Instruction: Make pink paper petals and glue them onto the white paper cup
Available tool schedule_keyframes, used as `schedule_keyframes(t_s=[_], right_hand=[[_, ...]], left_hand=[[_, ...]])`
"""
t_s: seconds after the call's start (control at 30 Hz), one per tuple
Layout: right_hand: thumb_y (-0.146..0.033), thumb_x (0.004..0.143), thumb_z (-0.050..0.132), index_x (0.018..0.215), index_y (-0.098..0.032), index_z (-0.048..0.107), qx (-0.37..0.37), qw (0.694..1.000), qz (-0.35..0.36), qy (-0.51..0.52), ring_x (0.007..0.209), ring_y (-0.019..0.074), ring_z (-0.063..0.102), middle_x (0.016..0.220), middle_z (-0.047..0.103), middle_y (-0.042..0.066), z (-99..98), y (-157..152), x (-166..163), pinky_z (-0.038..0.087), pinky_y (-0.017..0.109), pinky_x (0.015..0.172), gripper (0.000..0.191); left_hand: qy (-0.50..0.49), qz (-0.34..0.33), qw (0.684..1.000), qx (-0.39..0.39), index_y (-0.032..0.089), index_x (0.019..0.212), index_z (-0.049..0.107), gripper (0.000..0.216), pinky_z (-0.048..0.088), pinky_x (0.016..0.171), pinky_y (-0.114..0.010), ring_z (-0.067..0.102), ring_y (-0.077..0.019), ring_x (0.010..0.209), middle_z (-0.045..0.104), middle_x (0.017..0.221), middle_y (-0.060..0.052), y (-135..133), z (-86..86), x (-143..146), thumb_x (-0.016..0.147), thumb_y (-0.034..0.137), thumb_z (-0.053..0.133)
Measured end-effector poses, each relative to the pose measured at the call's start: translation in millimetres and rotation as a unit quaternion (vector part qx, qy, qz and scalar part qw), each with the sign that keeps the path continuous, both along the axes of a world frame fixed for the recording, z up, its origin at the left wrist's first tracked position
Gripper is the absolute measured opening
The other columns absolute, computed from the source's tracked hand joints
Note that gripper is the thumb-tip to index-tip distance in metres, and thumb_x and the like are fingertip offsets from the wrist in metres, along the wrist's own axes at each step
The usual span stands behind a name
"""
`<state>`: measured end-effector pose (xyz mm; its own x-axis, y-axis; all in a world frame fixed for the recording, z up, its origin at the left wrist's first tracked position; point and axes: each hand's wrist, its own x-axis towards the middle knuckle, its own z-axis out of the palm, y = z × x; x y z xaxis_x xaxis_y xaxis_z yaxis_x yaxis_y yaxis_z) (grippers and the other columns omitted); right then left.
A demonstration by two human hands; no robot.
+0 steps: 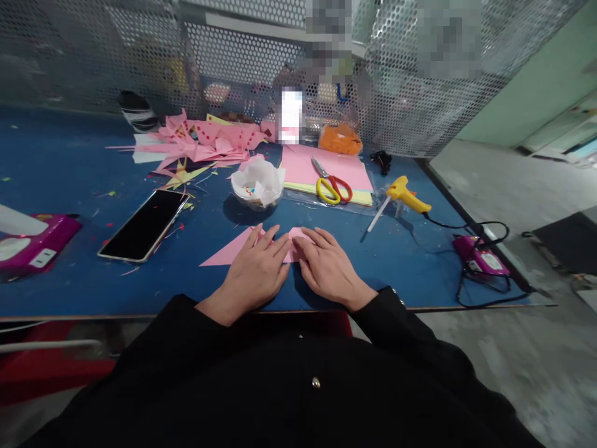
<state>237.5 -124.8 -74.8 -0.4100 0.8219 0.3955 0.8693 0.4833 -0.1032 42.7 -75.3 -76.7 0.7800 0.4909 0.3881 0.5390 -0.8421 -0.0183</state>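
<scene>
A folded sheet of pink paper [224, 254] lies on the blue table in front of me, its pointed end stretching to the left. My left hand [257, 266] rests palm down on it, fingers extended and slightly apart. Over the paper's right part lies my right hand [329, 267], with its fingers laid along the paper and pressing it near the left fingertips. Both hands cover much of the sheet, so the folds beneath them are hidden.
Beyond my hands stands a paper-lined bowl [258, 180]. Scissors [332, 183] lie on stacked coloured paper [298, 162]. A yellow glue gun [407, 195] and its cord are at right. A phone [144, 225], pink scraps [205, 138] and a purple power strip [41, 242] are at left.
</scene>
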Motion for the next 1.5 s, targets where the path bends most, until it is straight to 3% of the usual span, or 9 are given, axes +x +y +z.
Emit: schedule_keyframes(t_s=[0.13, 0.53, 0.73, 1.0, 1.1, 1.23, 1.33, 1.43, 1.5], right_hand=[[-0.019, 0.093, 0.045, 0.132, 0.000, 0.055, 0.002, 0.999, 0.013, -0.034, 0.132, 0.0328, 0.055, 0.130, 0.067, 0.022, -0.6, 1.0, -3.7, 0.035, 0.052, 0.118, 0.045], [-0.018, 0.093, 0.044, 0.123, -0.006, 0.060, 0.024, 0.999, -0.028, -0.005, 0.121, 0.0284, 0.062, 0.113, 0.075, 0.016, -1.1, -1.5, -3.0, 0.036, 0.049, 0.117, 0.036], [-0.021, 0.093, 0.047, 0.133, -0.003, 0.054, 0.017, 0.999, -0.022, -0.030, 0.134, 0.0301, 0.052, 0.130, 0.067, 0.020, -1.6, -1.7, -4.3, 0.034, 0.048, 0.118, 0.045], [-0.021, 0.092, 0.047, 0.128, -0.002, 0.057, 0.012, 0.999, -0.025, -0.042, 0.126, 0.0312, 0.058, 0.124, 0.070, 0.021, -0.3, -2.9, -7.7, 0.037, 0.050, 0.117, 0.042], [-0.021, 0.090, 0.048, 0.126, -0.001, 0.058, 0.019, 0.998, -0.026, -0.046, 0.119, 0.0308, 0.062, 0.118, 0.072, 0.020, -1.0, -3.9, -7.8, 0.037, 0.049, 0.116, 0.042], [-0.022, 0.092, 0.046, 0.115, -0.010, 0.063, 0.033, 0.998, -0.053, -0.014, 0.114, 0.0280, 0.064, 0.105, 0.075, 0.014, -1.6, -5.5, -6.7, 0.037, 0.049, 0.116, 0.031], [-0.024, 0.093, 0.046, 0.122, -0.008, 0.060, 0.036, 0.997, -0.064, 0.005, 0.125, 0.0296, 0.059, 0.117, 0.073, 0.016, -1.8, -6.1, -5.5, 0.035, 0.050, 0.117, 0.035], [-0.026, 0.095, 0.046, 0.136, -0.003, 0.051, 0.013, 0.999, -0.031, -0.016, 0.139, 0.0313, 0.048, 0.135, 0.065, 0.020, -1.3, -5.2, -5.7, 0.034, 0.049, 0.119, 0.048], [-0.027, 0.095, 0.046, 0.137, -0.003, 0.051, -0.005, 0.999, -0.016, -0.027, 0.136, 0.0310, 0.051, 0.135, 0.064, 0.020, -0.7, -4.0, -6.3, 0.034, 0.050, 0.119, 0.048]], left_hand=[[-0.007, -0.002, 1.000, 0.006, 0.004, 0.135, 0.061, 0.045, 0.035, 0.116, -0.061, 0.052, -0.0376, 0.134, 0.064, 0.138, -0.017, -0.2, -1.3, 0.0, 0.097, 0.024, 0.047], [-0.007, 0.003, 1.000, 0.010, 0.004, 0.132, 0.063, 0.044, 0.036, 0.115, -0.060, 0.054, -0.0378, 0.132, 0.065, 0.137, -0.018, 0.5, -3.2, 0.3, 0.097, 0.024, 0.045], [-0.013, -0.004, 1.000, 0.018, 0.000, 0.133, 0.061, 0.046, 0.036, 0.115, -0.060, 0.054, -0.0389, 0.131, 0.066, 0.136, -0.018, 0.7, -4.9, 0.1, 0.097, 0.024, 0.045], [-0.016, -0.009, 1.000, 0.022, 0.000, 0.132, 0.063, 0.045, 0.038, 0.113, -0.060, 0.055, -0.0389, 0.130, 0.066, 0.136, -0.019, 0.8, -5.0, 0.7, 0.096, 0.023, 0.046], [-0.017, -0.007, 1.000, 0.020, 0.000, 0.131, 0.063, 0.044, 0.038, 0.113, -0.060, 0.055, -0.0390, 0.130, 0.066, 0.136, -0.019, 0.6, -4.7, 0.3, 0.096, 0.022, 0.046], [-0.013, -0.005, 1.000, 0.009, 0.002, 0.132, 0.063, 0.044, 0.037, 0.114, -0.061, 0.055, -0.0385, 0.131, 0.065, 0.137, -0.018, 0.6, -4.0, 0.0, 0.096, 0.022, 0.046], [-0.013, -0.004, 1.000, 0.002, 0.001, 0.133, 0.062, 0.045, 0.036, 0.115, -0.061, 0.054, -0.0387, 0.133, 0.064, 0.138, -0.019, 0.4, -3.9, 0.1, 0.096, 0.022, 0.047], [-0.014, -0.001, 1.000, 0.002, 0.001, 0.135, 0.060, 0.047, 0.035, 0.115, -0.061, 0.053, -0.0389, 0.133, 0.064, 0.138, -0.019, -0.1, -4.4, 0.3, 0.097, 0.022, 0.044], [-0.012, 0.001, 1.000, -0.001, 0.002, 0.136, 0.060, 0.047, 0.035, 0.115, -0.062, 0.053, -0.0388, 0.133, 0.063, 0.139, -0.018, -0.4, -4.5, 0.3, 0.097, 0.022, 0.043]])
